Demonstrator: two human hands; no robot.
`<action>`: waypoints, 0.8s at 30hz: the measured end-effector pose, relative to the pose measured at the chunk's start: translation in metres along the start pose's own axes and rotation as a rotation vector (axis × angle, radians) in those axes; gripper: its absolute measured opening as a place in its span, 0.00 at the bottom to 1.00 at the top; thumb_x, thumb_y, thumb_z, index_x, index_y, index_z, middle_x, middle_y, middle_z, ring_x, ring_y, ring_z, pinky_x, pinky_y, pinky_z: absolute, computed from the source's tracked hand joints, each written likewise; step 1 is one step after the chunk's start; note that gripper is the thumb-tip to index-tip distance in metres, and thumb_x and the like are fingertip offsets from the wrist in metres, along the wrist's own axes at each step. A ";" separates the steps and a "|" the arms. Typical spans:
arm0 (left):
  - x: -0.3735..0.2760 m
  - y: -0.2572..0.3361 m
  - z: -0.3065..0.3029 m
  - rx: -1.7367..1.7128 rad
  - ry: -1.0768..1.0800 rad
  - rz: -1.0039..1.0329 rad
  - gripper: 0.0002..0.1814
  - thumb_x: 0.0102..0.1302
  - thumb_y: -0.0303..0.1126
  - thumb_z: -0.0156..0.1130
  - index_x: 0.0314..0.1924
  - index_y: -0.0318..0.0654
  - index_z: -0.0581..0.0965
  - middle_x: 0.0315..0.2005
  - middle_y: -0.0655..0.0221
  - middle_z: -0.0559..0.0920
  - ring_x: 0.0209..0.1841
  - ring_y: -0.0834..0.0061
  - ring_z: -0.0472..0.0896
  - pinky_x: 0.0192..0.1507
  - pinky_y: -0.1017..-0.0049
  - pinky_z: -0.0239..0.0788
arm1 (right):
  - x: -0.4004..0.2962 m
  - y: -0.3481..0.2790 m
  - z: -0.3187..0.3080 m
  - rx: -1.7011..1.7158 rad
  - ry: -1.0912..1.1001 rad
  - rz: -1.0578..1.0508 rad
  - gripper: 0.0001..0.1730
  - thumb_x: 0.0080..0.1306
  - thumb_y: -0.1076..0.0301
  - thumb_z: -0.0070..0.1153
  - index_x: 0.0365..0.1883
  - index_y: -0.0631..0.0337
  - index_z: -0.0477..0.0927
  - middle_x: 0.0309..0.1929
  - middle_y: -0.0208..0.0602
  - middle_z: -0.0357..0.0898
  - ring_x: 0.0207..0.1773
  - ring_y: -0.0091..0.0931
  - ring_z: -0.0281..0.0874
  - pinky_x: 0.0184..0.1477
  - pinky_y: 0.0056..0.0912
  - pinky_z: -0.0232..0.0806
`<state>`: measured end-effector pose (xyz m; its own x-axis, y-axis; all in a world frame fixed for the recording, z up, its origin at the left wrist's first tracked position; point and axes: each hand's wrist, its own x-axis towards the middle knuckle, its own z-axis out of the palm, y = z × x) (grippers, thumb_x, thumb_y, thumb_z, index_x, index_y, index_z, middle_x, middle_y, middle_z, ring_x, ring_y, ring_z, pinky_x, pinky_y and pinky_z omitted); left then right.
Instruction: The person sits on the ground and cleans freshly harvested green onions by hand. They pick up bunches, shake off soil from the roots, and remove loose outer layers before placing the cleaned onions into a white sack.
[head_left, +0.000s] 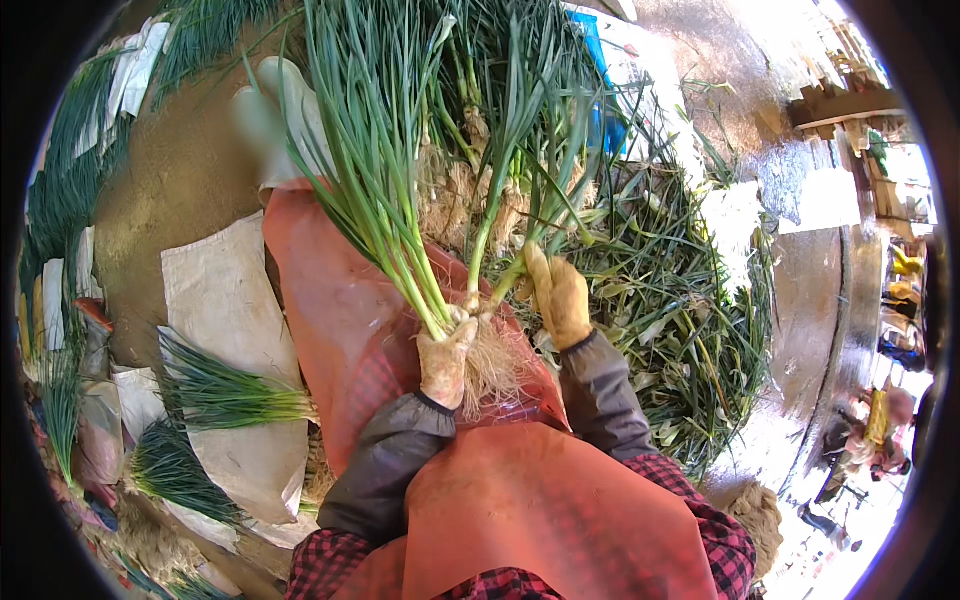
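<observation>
My gloved left hand (444, 361) grips a clump of green onions (382, 187) low down, near the white stem bases. Their pale, hairy roots (495, 364) spread out to the right of that hand, above the red apron (540, 502) on my lap. My right hand (559, 292), in a yellowish glove, is closed around a stalk (511, 276) that angles away from the same clump. One more upright stalk (480, 247) stands between the two hands. Beyond them lies a heap of onions (472, 127) with their roots on.
Stripped leaves (675, 322) are piled at the right. On the left, a trimmed onion bundle (232, 390) lies across a pale sheet (225, 292). A boot (296, 112) sticks out past the apron. More bundles (67, 187) line the far left; people (881, 427) are at the far right.
</observation>
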<state>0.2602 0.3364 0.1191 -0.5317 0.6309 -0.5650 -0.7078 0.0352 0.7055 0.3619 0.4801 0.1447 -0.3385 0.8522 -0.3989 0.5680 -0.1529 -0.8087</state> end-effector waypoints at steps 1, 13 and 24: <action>0.009 -0.014 -0.008 0.009 0.020 0.031 0.13 0.58 0.13 0.62 0.38 0.39 0.74 0.32 0.77 0.75 0.31 0.84 0.74 0.37 0.82 0.70 | -0.015 0.010 0.001 -0.027 -0.061 0.055 0.27 0.75 0.49 0.44 0.32 0.61 0.84 0.25 0.35 0.82 0.23 0.19 0.77 0.26 0.25 0.68; 0.027 -0.022 -0.006 -0.002 0.033 0.040 0.13 0.57 0.14 0.64 0.38 0.39 0.75 0.32 0.76 0.76 0.35 0.84 0.75 0.39 0.83 0.69 | -0.053 0.144 -0.073 -0.887 0.216 0.051 0.39 0.63 0.54 0.62 0.64 0.68 0.61 0.43 0.51 0.80 0.42 0.41 0.83 0.40 0.42 0.76; -0.006 0.035 -0.042 -0.730 -0.430 -0.701 0.19 0.70 0.38 0.52 0.54 0.32 0.74 0.39 0.60 0.82 0.38 0.67 0.82 0.42 0.66 0.77 | -0.018 -0.020 0.042 0.783 -0.672 0.123 0.16 0.70 0.67 0.55 0.53 0.67 0.76 0.39 0.31 0.81 0.40 0.20 0.78 0.47 0.24 0.71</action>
<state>0.2192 0.3014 0.1298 0.2016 0.8724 -0.4453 -0.9697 0.1137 -0.2161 0.3253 0.4474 0.1498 -0.7958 0.3908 -0.4625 0.0621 -0.7071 -0.7044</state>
